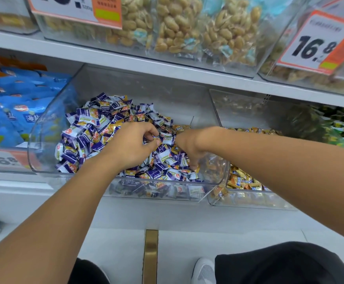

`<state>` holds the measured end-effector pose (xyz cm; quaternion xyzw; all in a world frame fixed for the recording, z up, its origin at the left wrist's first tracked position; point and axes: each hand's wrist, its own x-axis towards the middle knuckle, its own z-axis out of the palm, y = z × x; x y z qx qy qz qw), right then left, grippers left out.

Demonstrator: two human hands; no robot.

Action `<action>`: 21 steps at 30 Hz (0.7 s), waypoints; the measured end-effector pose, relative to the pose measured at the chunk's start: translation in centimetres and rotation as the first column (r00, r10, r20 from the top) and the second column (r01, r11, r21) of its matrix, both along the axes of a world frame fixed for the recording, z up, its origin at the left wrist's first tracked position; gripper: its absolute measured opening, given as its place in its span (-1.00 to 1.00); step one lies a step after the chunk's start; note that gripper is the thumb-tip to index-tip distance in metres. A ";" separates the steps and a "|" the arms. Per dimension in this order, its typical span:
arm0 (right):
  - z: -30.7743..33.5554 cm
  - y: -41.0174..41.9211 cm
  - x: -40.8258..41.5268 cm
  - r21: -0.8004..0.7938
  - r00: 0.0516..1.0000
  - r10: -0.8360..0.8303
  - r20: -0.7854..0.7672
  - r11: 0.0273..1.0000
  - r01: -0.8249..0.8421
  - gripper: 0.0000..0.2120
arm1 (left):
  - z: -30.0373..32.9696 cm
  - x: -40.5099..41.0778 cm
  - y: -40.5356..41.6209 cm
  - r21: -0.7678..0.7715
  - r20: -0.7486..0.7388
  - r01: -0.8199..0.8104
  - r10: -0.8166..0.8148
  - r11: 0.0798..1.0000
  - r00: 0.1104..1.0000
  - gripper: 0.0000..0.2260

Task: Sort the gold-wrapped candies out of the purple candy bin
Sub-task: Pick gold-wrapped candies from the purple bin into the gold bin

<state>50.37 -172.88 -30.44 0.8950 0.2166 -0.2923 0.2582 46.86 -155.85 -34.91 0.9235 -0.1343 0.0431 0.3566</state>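
The clear purple candy bin [44, 128] is heaped with purple-and-white wrapped candies [89, 128]. A few gold-wrapped candies [113, 128] lie mixed in. My left hand [132, 144] rests on the middle of the heap, fingers curled. Its thumb and forefinger pinch a small candy [156, 137] whose colour is unclear. My right hand [189, 146] points down into the bin's right front corner. Its fingertips are buried among candies behind the clear wall, so their hold is hidden.
A second clear bin [249, 198] of gold-wrapped candies stands directly to the right. Blue snack bags [13, 111] fill the bin on the left, green packs [343, 130] the far right. An upper shelf [126, 60] with peanut bins overhangs. A white ledge runs below.
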 end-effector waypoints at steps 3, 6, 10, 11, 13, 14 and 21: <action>0.9 -0.5 0.5 0.073 1.000 -0.028 0.005 0.997 0.028 -0.59 | 0.0 -0.1 -0.1 -0.011 -0.012 -0.002 0.002 1.000 1.000 -0.81; 3.0 -1.7 1.6 0.204 0.995 -0.064 0.075 0.978 0.048 -0.62 | 0.2 -0.1 -0.4 -0.064 -0.043 -0.013 0.010 0.998 0.999 -0.80; 4.4 -2.1 1.6 0.675 0.954 -0.281 -0.104 0.684 0.275 -0.65 | 0.7 -0.1 -0.8 -0.284 -0.187 -0.108 0.055 0.953 0.981 -0.77; 4.2 -2.0 1.3 0.725 0.938 -0.296 -0.183 0.603 0.332 -0.56 | 0.8 0.0 -0.9 -0.285 -0.198 -0.148 0.093 0.947 0.976 -0.75; 3.5 -1.5 1.3 0.612 0.965 -0.248 -0.083 0.752 0.246 -0.52 | 0.9 0.0 -0.8 -0.182 -0.147 -0.213 0.188 0.960 0.971 -0.75; 2.6 -1.3 1.2 0.446 0.984 -0.180 0.008 0.881 0.158 -0.57 | 0.9 0.0 -0.7 -0.151 -0.120 -0.239 0.222 0.959 0.968 -0.77; -2.1 0.5 0.3 -0.129 0.999 -0.014 -0.029 0.992 0.011 -0.69 | 0.8 0.0 -0.6 -0.114 -0.090 -0.242 0.233 0.963 0.968 -0.86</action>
